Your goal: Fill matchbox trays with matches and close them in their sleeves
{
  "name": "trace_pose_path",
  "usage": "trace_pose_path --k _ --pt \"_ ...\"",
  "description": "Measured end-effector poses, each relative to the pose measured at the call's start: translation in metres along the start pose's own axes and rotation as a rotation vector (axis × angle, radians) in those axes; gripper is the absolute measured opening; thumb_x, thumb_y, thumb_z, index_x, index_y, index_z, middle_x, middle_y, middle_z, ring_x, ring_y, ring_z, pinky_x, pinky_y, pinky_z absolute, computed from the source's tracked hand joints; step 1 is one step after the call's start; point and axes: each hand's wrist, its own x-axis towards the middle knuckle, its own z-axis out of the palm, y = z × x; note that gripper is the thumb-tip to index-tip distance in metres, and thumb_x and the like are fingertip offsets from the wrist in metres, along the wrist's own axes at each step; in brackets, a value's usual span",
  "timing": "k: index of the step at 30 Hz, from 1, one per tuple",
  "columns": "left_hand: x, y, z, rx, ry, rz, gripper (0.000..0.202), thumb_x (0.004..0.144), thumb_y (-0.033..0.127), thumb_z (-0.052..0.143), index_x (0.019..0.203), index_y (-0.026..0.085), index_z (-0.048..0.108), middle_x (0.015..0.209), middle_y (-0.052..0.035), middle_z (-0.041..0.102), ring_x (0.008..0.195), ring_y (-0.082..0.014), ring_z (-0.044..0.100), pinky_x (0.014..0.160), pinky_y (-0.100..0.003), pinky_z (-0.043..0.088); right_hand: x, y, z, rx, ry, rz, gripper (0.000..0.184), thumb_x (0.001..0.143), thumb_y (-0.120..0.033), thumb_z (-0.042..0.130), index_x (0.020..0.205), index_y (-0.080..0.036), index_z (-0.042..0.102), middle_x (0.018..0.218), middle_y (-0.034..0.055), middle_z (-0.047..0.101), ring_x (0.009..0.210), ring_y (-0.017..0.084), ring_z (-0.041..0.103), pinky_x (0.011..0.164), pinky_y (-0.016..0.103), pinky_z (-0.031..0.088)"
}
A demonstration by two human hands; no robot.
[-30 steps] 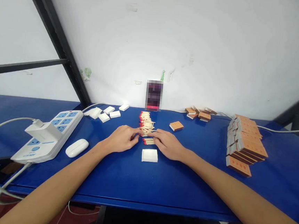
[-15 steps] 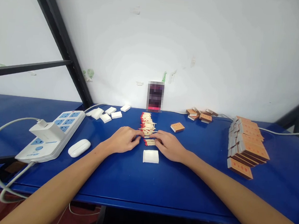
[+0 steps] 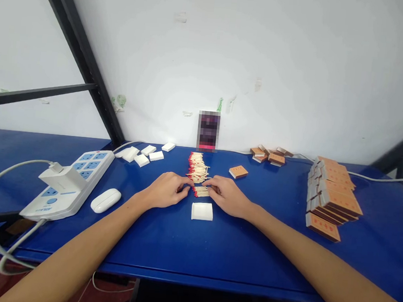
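A pile of red-tipped matches [image 3: 197, 165] lies in a row on the blue table [image 3: 193, 249], running away from me. At its near end sits a small bundle of matches [image 3: 201, 191]. My left hand [image 3: 168, 190] rests on the table at the bundle's left end, fingers curled and pinched against it. My right hand [image 3: 227, 195] presses in from the right the same way. An empty white matchbox tray [image 3: 202, 211] lies just in front of the bundle, between my wrists.
A white power strip [image 3: 68, 181] with a plug and cable lies at the left, a white earbud case [image 3: 105, 200] beside it. Several white trays [image 3: 144, 154] sit at the back left. Orange matchbox sleeves [image 3: 270, 155] lie at the back, one sleeve [image 3: 238, 171] alone; stacked boxes [image 3: 331, 196] stand right.
Both hands stay at the near end of the match pile, fingertips shifting slightly around the small bundle. The view has moved a little; nothing else has changed.
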Motion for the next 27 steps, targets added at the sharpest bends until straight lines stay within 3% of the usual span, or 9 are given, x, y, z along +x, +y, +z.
trace_pose_path --k 7,18,23,27 --pt "0.0 0.005 -0.002 0.051 -0.024 0.021 0.029 0.095 0.034 0.051 0.114 0.024 0.07 0.063 0.0022 0.064 0.054 -0.0125 0.055 0.057 -0.024 0.031 0.001 0.0 -0.007 0.034 -0.051 0.026 0.029 0.092 -0.019 0.055 0.115 -0.014 0.072 0.071 0.0002 0.056 0.066 0.013 0.05 0.066 0.026 0.038" --pt "0.001 0.007 0.002 0.181 -0.023 0.013 0.053 0.097 0.063 0.039 0.118 0.026 0.071 0.081 -0.0049 0.075 0.073 -0.0211 0.067 0.06 -0.027 0.035 -0.001 0.004 -0.01 0.055 -0.107 -0.017 0.027 0.094 -0.036 0.057 0.109 -0.02 0.073 0.075 -0.0001 0.051 0.066 0.013 0.048 0.063 0.026 0.038" --pt "0.002 0.009 0.004 0.205 -0.013 -0.006 0.053 0.095 0.064 0.044 0.119 0.026 0.071 0.082 -0.0055 0.076 0.075 -0.0232 0.068 0.06 -0.027 0.036 -0.001 0.005 -0.006 0.042 -0.07 -0.018 0.023 0.093 -0.033 0.059 0.104 -0.021 0.076 0.076 0.0005 0.052 0.066 0.012 0.049 0.063 0.026 0.038" --pt "0.002 0.012 0.005 0.184 -0.011 0.022 0.045 0.098 0.056 0.043 0.114 0.025 0.073 0.089 -0.0054 0.077 0.077 -0.0217 0.069 0.061 -0.027 0.037 -0.001 0.003 -0.004 0.017 -0.051 -0.037 0.023 0.095 -0.027 0.057 0.1 -0.019 0.077 0.077 0.0016 0.055 0.066 0.012 0.051 0.064 0.026 0.04"
